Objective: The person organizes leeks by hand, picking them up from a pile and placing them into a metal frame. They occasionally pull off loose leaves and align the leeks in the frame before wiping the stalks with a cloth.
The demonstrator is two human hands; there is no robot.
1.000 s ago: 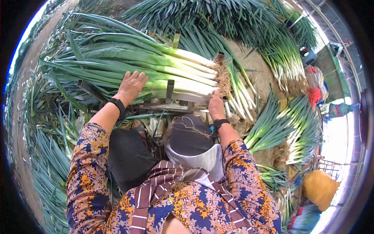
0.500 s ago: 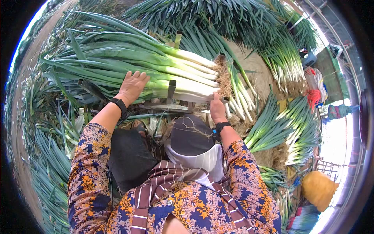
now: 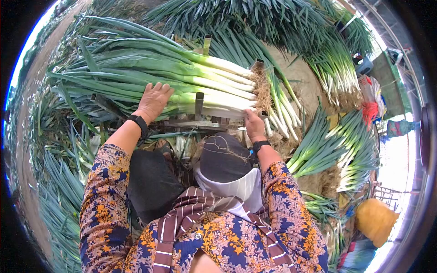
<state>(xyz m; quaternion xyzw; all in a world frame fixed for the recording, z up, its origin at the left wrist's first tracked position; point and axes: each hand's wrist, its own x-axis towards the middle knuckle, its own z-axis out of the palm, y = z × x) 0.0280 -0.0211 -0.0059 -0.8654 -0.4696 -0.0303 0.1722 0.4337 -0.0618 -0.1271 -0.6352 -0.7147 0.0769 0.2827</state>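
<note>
A thick bundle of long green onions (image 3: 182,75) lies across a metal rack (image 3: 199,107), white stems and brown roots toward the right, leaves toward the left. My left hand (image 3: 154,101) rests on the leaves at the bundle's near side, fingers extended over them. At the root end, my right hand (image 3: 254,123) is closed at the near edge of the bundle, fingers curled around the end of a green onion (image 3: 223,112). That stalk looks like a pale blur along the rack's near side. Its tip inside my fingers is hidden.
Upright metal posts (image 3: 207,44) stick up around the bundle. Heaps of green onions (image 3: 255,20) lie behind it, with more piles (image 3: 339,150) on the right and loose leaves (image 3: 59,204) on the left. A dark padded cushion (image 3: 225,157) sits between my arms. A yellow container (image 3: 375,222) stands lower right.
My right hand has shifted very slightly left and down at the root end. My left hand stays on the leaves. The view has tilted a little.
</note>
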